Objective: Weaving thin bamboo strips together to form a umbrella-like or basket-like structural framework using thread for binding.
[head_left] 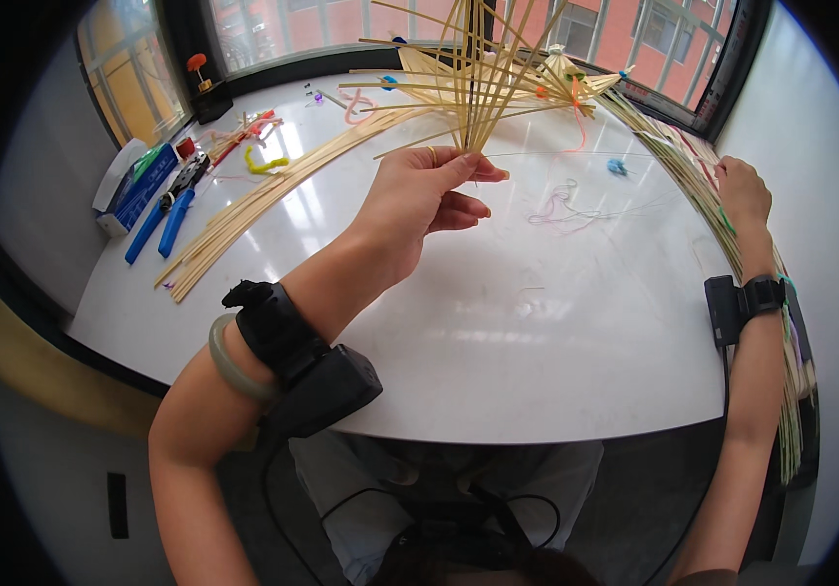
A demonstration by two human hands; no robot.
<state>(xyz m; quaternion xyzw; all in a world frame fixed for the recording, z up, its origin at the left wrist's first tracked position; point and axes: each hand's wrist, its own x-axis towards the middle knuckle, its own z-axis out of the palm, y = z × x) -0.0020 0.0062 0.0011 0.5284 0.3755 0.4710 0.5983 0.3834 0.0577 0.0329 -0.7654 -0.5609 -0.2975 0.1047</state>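
Observation:
My left hand (424, 195) is raised over the middle of the white table, pinching the lower end of a bundle of thin bamboo strips (475, 88). Above the fingers the strips spread outward like a fan. A fine pale thread (595, 152) stretches almost straight from the pinched end to the right. Its other end is at my right hand (744, 195), whose fingers are closed near the table's right edge. Loose pinkish thread (564, 207) lies tangled on the table between my hands.
Flat bamboo strips (273, 190) curve across the table's left side. Beside them are blue-handled pliers (173, 212), a blue-and-white box (141, 190) and a yellow fuzzy stick (265, 164). A blue fuzzy piece (617, 167) lies right of centre. Long greenish strips (678, 156) line the right edge.

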